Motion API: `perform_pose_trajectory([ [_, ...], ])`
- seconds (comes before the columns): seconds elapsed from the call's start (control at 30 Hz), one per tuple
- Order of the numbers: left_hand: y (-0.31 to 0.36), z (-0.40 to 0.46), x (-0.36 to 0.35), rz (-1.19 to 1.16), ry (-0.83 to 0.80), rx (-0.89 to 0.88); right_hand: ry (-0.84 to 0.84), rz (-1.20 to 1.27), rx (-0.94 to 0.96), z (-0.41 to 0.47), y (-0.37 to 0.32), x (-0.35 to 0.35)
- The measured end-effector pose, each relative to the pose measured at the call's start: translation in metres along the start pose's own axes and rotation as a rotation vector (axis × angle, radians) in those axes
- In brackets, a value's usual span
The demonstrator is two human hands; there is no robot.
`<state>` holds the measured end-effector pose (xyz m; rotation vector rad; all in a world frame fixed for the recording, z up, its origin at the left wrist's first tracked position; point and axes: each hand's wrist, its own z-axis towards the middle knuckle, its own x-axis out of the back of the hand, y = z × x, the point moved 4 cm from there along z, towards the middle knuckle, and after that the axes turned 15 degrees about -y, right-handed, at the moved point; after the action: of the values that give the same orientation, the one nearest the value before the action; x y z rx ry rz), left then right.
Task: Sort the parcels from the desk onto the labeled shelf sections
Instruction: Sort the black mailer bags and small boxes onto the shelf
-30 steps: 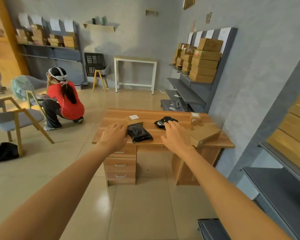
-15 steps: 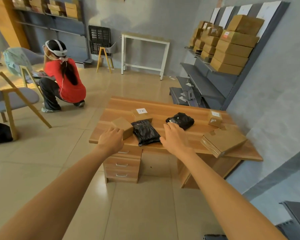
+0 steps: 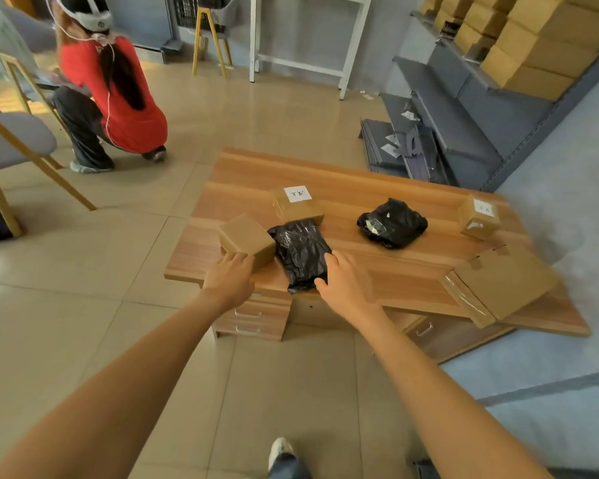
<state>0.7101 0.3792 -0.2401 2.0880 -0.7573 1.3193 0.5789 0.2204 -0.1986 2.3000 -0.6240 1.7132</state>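
A wooden desk (image 3: pixel 377 198) carries several parcels. At its front left corner sits a plain cardboard box (image 3: pixel 246 238); my left hand (image 3: pixel 230 280) reaches its near side with fingers touching it. Beside it lies a flat black plastic parcel (image 3: pixel 301 252); my right hand (image 3: pixel 343 283) rests at that parcel's right edge, thumb against its near corner. Behind stands a labeled box (image 3: pixel 296 205). A crumpled black bag parcel (image 3: pixel 391 223) lies mid-desk, a small labeled box (image 3: pixel 478 216) at the right, and a large flat carton (image 3: pixel 502 285) overhangs the front right corner.
A grey shelf unit (image 3: pixel 464 95) stacked with cardboard boxes (image 3: pixel 533 46) stands at the right against the wall. A person in red (image 3: pixel 115 95) crouches on the floor at the left, near a chair (image 3: pixel 18 140). A white table frame (image 3: pixel 308 36) and yellow stool (image 3: pixel 211 32) stand behind.
I have stepped closer and the view has tilted down onto the desk. Both hands have moved forward to the plain box and the flat black parcel.
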Motion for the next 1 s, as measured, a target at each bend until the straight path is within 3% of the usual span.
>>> perform_pose_trajectory([
  [0.57, -0.019, 0.163, -0.023, 0.044, -0.048, 0.061, -0.157, 0.115, -0.032, 0.16, 0.013, -0.083],
  [0.7, -0.029, 0.175, -0.049, 0.054, -0.143, 0.128, -0.154, 0.116, -0.051, 0.176, 0.012, -0.101],
  [0.8, -0.032, 0.175, -0.059, 0.049, -0.106, 0.126, -0.097, 0.122, -0.05, 0.186, 0.011, -0.108],
  [1.0, -0.033, 0.176, -0.061, 0.073, -0.11, 0.131, -0.176, 0.086, -0.099, 0.199, 0.008, -0.127],
])
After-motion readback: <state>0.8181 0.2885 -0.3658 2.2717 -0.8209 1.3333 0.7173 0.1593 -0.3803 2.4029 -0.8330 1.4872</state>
